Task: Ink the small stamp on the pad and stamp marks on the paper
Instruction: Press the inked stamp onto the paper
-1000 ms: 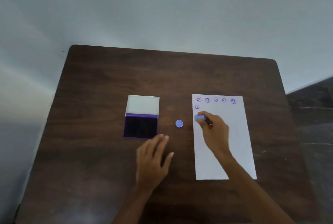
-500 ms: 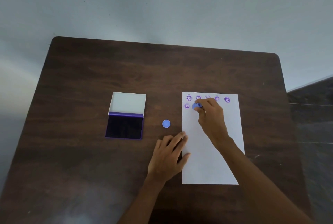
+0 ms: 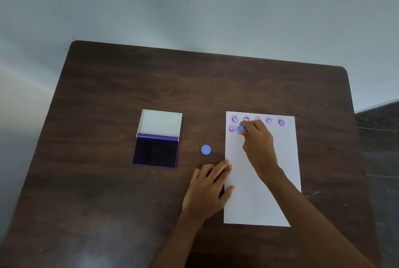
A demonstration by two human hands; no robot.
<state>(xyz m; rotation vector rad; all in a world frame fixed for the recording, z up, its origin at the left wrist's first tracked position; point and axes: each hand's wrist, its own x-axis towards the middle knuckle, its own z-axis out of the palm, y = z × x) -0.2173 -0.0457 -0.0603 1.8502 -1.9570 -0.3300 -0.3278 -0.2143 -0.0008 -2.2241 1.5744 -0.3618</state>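
R hand [image 3: 258, 144] pinches small blue stamp [image 3: 241, 129] on paper [image 3: 262, 181], 2nd row, beside purple marks [image 3: 234, 118]. L hand [image 3: 208, 190] flat, fingers spread, at paper edge. Mark text illegible.

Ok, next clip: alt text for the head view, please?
A right hand presses a small blue stamp onto white paper beneath a row of purple marks, while the left hand steadies the sheet's edge. On the dark table to the left lie an open ink pad and a blue cap.
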